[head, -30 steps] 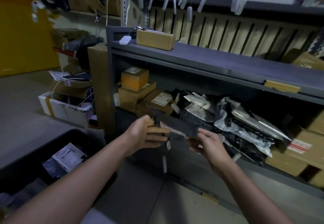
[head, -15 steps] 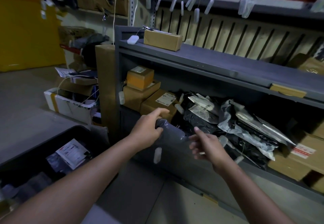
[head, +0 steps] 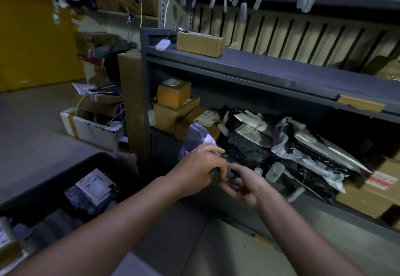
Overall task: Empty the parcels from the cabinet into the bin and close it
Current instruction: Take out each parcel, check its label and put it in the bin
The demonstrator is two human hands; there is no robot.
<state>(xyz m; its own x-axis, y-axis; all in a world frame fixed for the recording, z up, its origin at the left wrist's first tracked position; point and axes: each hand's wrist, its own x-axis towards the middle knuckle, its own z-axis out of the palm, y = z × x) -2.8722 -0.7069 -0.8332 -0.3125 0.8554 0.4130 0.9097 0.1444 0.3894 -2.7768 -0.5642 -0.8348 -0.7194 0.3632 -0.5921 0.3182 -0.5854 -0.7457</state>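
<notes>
Holding a soft grey parcel (head: 193,137) before the left end of the cabinet (head: 249,66) shelf (head: 320,212).

The parcel is gripped about its middle by the left hand (head: 198,167), whose fingers are curled round it. The right hand (head: 244,183) is seen just below it with fingers bent, but blur hides whether it grips or only touches. The parcel is held roughly upright in front of the shelf's front edge, and the bin (head: 49,183) stands open on the floor to the left. Its film is creased and folded, so it is judged light, limp and rather slick. A grip round the bulk of the contents is preferred to one on loose film. Boxes (head: 173,111) at the shelf's left end are judged stiff and best taken by opposite faces. Bags (head: 249,146) heaped along the middle are expected to sag and slide.
</notes>
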